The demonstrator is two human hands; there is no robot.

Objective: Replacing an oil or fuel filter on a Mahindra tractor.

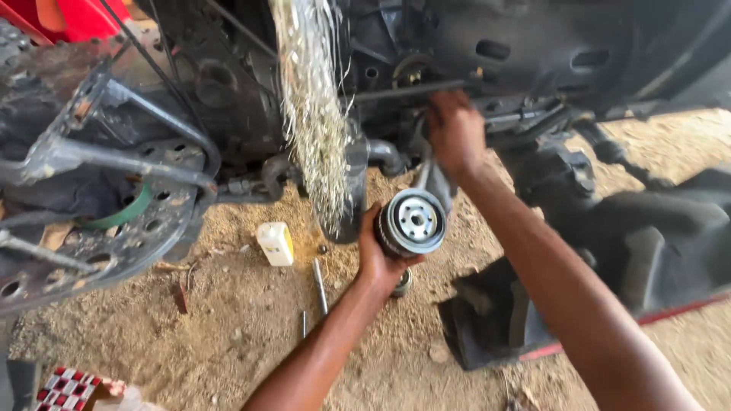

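My left hand point(378, 255) grips a round dark oil filter point(413, 222), its metal face with a central hole and small ring of holes turned toward me. My right hand point(454, 131) is raised to the underside of a vehicle's engine point(426, 53), fingers closed around a dark part there, beside a thin horizontal rod point(403, 91). What exactly the right hand grips is blurred. Both forearms reach up from the lower edge of the view.
Sandy ground lies below. A small white plastic bottle point(276, 243), a metal rod tool point(319, 285) and a small ring part point(403, 282) lie on it. A perforated metal plate point(114, 243) is at left, black plastic panels point(647, 251) at right, a shredded pale strip point(312, 106) hangs down.
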